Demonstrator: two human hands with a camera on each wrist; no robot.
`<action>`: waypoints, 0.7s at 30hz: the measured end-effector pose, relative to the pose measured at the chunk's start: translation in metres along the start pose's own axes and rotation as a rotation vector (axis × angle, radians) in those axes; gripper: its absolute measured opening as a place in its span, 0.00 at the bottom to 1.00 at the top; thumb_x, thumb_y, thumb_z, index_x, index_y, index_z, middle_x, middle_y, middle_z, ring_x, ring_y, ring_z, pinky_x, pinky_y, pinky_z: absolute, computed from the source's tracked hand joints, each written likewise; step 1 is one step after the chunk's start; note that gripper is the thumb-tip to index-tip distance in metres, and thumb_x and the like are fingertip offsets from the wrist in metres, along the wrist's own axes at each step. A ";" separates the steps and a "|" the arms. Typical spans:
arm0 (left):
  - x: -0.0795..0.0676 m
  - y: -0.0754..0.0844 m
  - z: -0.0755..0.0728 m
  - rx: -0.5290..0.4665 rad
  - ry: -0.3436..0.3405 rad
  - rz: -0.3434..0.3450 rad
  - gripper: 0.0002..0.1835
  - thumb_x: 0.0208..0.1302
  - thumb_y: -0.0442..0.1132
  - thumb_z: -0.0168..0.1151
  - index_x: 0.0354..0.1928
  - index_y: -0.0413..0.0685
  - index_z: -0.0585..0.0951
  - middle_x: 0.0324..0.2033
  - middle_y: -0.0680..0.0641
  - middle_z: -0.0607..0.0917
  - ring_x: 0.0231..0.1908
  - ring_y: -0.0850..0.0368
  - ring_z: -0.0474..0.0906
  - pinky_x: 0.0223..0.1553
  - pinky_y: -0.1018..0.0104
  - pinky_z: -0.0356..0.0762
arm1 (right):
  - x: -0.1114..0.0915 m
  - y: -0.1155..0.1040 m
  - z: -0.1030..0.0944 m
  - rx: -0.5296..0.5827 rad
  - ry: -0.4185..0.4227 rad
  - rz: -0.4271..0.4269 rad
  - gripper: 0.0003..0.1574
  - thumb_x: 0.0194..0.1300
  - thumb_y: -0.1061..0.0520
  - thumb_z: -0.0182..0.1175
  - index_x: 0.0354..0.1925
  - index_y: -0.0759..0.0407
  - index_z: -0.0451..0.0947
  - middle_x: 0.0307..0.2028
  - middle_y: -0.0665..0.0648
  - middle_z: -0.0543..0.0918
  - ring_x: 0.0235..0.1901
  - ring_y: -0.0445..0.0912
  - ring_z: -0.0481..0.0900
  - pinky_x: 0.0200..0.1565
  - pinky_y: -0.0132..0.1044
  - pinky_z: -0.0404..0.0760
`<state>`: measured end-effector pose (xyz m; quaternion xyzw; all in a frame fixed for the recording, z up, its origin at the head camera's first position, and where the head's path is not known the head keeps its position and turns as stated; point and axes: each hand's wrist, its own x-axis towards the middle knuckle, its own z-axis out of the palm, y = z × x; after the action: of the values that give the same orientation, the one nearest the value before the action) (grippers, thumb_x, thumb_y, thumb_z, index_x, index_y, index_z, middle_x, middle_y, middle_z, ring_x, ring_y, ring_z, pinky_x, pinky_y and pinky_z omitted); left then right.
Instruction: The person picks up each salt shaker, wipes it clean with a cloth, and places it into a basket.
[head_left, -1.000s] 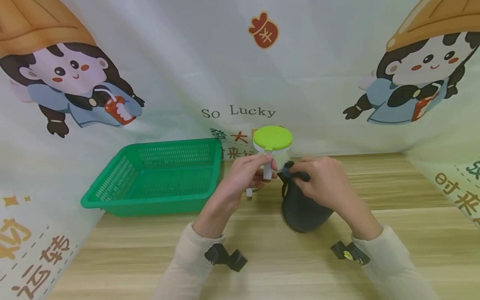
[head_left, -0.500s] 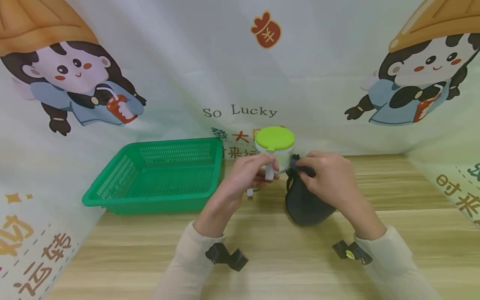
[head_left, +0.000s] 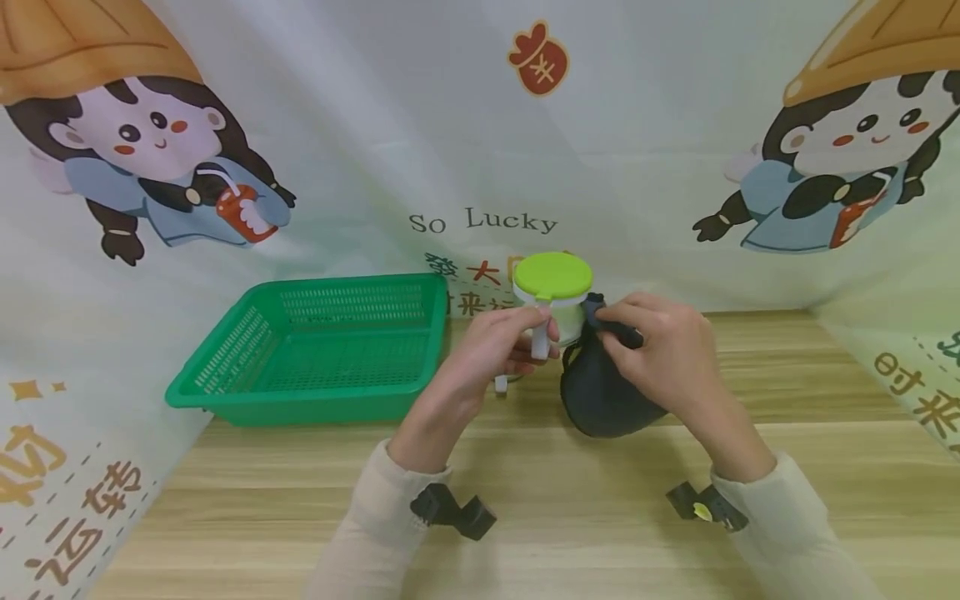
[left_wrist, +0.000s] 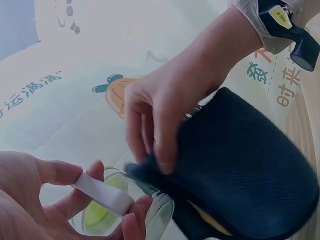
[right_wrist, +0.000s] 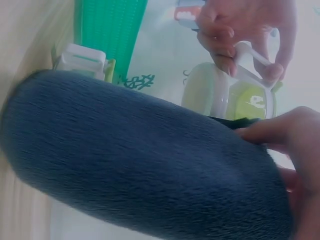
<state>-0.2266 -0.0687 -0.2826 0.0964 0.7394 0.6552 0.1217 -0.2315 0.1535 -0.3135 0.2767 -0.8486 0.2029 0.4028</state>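
My left hand [head_left: 498, 342] grips the white handle [left_wrist: 102, 194] of a clear jar [head_left: 570, 325] with a bright green lid [head_left: 553, 275], raised above the table. Beside it, my right hand [head_left: 663, 346] pinches the upper edge of a dark blue-grey plush cloth [head_left: 603, 392]. The cloth hangs down from the fingers and looks folded or pouch-like, with a thin loop on its left side. Its upper end is against or very near the jar's right side. In the right wrist view, the cloth fills much of the foreground. A second white-handled item [right_wrist: 82, 60] shows behind it, mostly hidden in the head view.
A green perforated plastic basket [head_left: 322, 408] stands on the left of the wood-grain table [head_left: 570, 533]. A printed cloth backdrop [head_left: 637, 167] rises behind and at both sides. Dark wrist cameras are strapped to both sleeves.
My right hand has moved slightly up and to the right, lifting the cloth's upper end along the jar's side. The hanging part swings a little. My left hand keeps its hold on the jar's handle.
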 end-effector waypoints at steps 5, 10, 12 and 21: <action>0.000 0.001 0.001 0.007 0.007 -0.001 0.18 0.78 0.53 0.55 0.34 0.50 0.83 0.35 0.49 0.88 0.38 0.56 0.84 0.39 0.66 0.78 | -0.001 -0.002 0.000 -0.052 -0.243 0.034 0.11 0.55 0.62 0.74 0.38 0.53 0.91 0.38 0.53 0.92 0.32 0.52 0.88 0.28 0.48 0.81; 0.001 0.000 0.000 0.008 0.013 0.003 0.18 0.77 0.53 0.55 0.34 0.50 0.83 0.35 0.49 0.88 0.37 0.56 0.83 0.39 0.66 0.79 | -0.001 -0.001 0.003 -0.057 -0.220 0.015 0.11 0.53 0.63 0.74 0.38 0.54 0.91 0.37 0.54 0.91 0.29 0.52 0.87 0.25 0.47 0.79; 0.001 0.000 0.000 0.004 0.017 0.007 0.17 0.77 0.53 0.55 0.34 0.51 0.83 0.34 0.49 0.88 0.37 0.57 0.84 0.38 0.66 0.79 | -0.001 0.001 0.003 -0.043 -0.122 0.000 0.11 0.53 0.64 0.75 0.37 0.55 0.91 0.36 0.54 0.91 0.28 0.52 0.87 0.25 0.47 0.79; 0.000 -0.001 0.001 0.003 0.025 0.005 0.18 0.77 0.53 0.56 0.34 0.51 0.84 0.35 0.49 0.88 0.38 0.57 0.85 0.38 0.66 0.79 | -0.001 -0.001 0.003 -0.027 -0.041 0.028 0.12 0.54 0.64 0.76 0.39 0.57 0.91 0.36 0.55 0.91 0.30 0.53 0.88 0.26 0.47 0.79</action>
<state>-0.2264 -0.0683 -0.2841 0.0902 0.7414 0.6556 0.1108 -0.2324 0.1515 -0.3158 0.2635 -0.8631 0.1915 0.3860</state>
